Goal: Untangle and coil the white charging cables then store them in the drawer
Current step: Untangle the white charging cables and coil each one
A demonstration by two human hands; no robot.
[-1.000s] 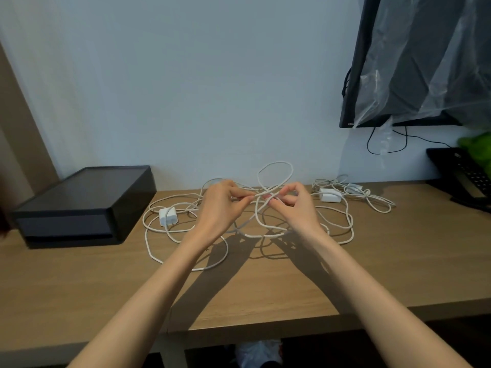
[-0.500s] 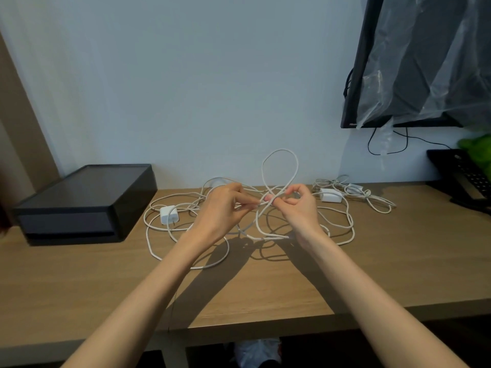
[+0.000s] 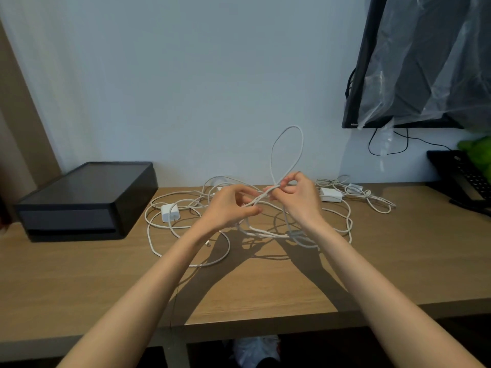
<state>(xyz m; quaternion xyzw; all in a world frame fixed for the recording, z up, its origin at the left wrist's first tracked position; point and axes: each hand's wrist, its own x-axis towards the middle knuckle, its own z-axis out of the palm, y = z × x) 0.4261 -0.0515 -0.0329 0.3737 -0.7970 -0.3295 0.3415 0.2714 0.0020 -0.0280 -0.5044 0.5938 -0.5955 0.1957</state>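
Pinching the white cables [image 3: 292,126], the left hand [image 3: 231,205] and the right hand [image 3: 297,197] hold them up just above the desk [image 3: 265,288]. A tall loop sticks up from the fingers. The rest of the tangle lies on the desk under the hands, with a white plug [image 3: 170,212] on its left. A black drawer box [image 3: 85,197] sits further left.

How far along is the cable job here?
Done: nothing; the cables lie tangled on the desk, none neatly coiled. In hand: left hand and right hand pinch one strand, its loop standing above them. Left: untangling, coiling, storing; the drawer looks shut.
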